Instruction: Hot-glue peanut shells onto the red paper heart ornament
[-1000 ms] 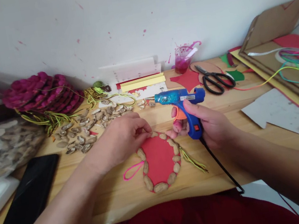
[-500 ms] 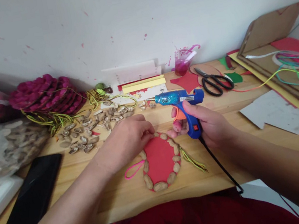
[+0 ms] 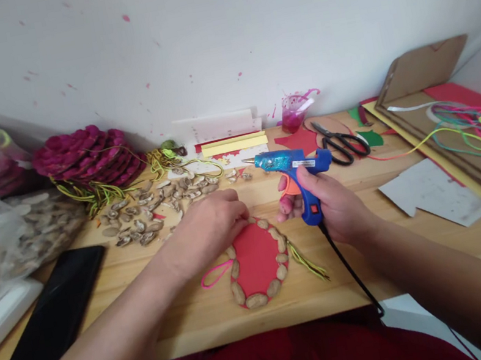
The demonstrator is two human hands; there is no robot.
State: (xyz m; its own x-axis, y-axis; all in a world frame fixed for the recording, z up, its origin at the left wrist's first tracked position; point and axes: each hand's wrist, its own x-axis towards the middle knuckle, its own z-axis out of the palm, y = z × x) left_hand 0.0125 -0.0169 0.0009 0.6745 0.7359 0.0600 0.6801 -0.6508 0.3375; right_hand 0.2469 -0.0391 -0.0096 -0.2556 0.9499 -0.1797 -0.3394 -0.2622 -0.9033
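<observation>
Little has shifted; I see the left hand (image 3: 215,216) bunched at the far rim of the red cutout (image 3: 258,256), near on the desk (image 3: 191,320), its grasp hidden; the right hand (image 3: 337,205) grips the glue gun (image 3: 294,163); rim work seems ongoing.

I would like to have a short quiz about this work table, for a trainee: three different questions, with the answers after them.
1. Multiple choice: what does the bare right hand hold?
A) black-handled metal scissors
B) a blue glue gun with an orange trigger
C) a clear plastic cup

2. True or false: in the picture, the looped pink cord lies to the left of the flat, curved red piece.

3. Fill in the blank: the brown peanut shells on the red piece sit along its ____.

Key: 1. B; 2. true; 3. edge.
</observation>
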